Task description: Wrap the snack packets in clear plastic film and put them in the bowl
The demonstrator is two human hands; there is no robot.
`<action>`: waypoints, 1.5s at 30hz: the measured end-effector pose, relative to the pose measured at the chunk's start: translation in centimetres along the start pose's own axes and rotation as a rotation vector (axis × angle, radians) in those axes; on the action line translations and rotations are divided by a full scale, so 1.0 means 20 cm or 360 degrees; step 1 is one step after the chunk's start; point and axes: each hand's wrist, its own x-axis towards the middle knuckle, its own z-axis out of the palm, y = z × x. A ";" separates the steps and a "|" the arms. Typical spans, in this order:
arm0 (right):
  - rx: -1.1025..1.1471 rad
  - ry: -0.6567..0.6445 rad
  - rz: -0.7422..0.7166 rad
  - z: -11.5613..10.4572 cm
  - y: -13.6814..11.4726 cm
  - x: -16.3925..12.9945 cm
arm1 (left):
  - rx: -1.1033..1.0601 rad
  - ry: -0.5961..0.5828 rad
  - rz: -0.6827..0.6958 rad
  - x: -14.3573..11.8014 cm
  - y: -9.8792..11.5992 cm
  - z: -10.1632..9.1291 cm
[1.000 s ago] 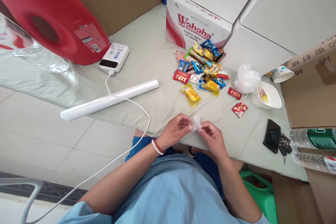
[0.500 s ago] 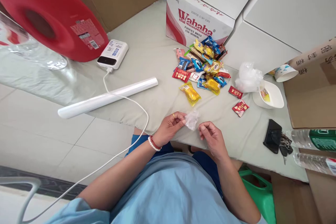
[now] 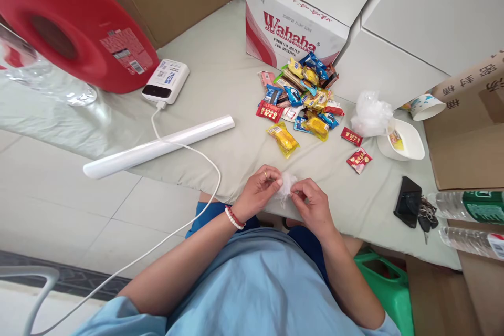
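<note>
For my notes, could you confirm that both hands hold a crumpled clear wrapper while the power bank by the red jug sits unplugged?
Not quite: the power bank has a white cable plugged in, as the head view shows. Both the left hand and right hand hold the wrapper.

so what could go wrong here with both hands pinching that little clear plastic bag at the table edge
1. The left hand and right hand grip the small clear plastic bag right over the table edge; if it slips, it may drop to the floor.
2. The white cable from the power bank hangs beside the left forearm; a snag could drag the bank.
3. The white roll overhangs the edge and might roll off.
</note>
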 end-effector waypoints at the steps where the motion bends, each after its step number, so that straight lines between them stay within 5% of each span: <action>1: 0.0014 0.0004 -0.0003 0.00 0.00 -0.01 | 0.0067 0.0022 0.0014 0.01 0.00 0.00; 8: 0.0368 0.0213 0.0493 -0.07 0.09 -0.04 | -0.0166 0.0121 -0.0015 0.01 -0.06 -0.05; 13: 0.0096 0.0506 0.0232 -0.05 0.04 -0.02 | 0.0070 0.0013 0.0111 -0.01 -0.02 -0.03; 16: -0.0142 0.0275 -0.0057 -0.02 0.00 0.01 | 0.0101 -0.0020 0.0130 -0.01 -0.02 -0.03; 20: -0.0136 0.0133 -0.0023 -0.07 0.02 0.02 | -0.0025 0.0080 -0.0005 -0.02 -0.04 -0.05; 27: 0.0792 -0.0013 0.0328 -0.18 0.02 -0.05 | -0.0124 -0.0073 -0.0167 0.00 -0.01 -0.05; 30: 0.0947 0.0025 0.0492 -0.15 0.01 -0.07 | -0.0368 0.0139 -0.0160 0.00 0.01 -0.03; 35: 0.0704 0.0273 0.0156 -0.14 0.00 -0.09 | -0.0306 0.0474 -0.0113 -0.08 0.07 -0.01; 41: 0.0286 -0.0023 -0.0121 -0.16 -0.11 -0.09 | 0.0032 -0.0096 -0.0247 -0.10 0.18 0.12; 45: 0.0259 0.0333 -0.0038 -0.17 -0.12 -0.10 | 0.0163 -0.0074 -0.0271 -0.03 0.18 0.15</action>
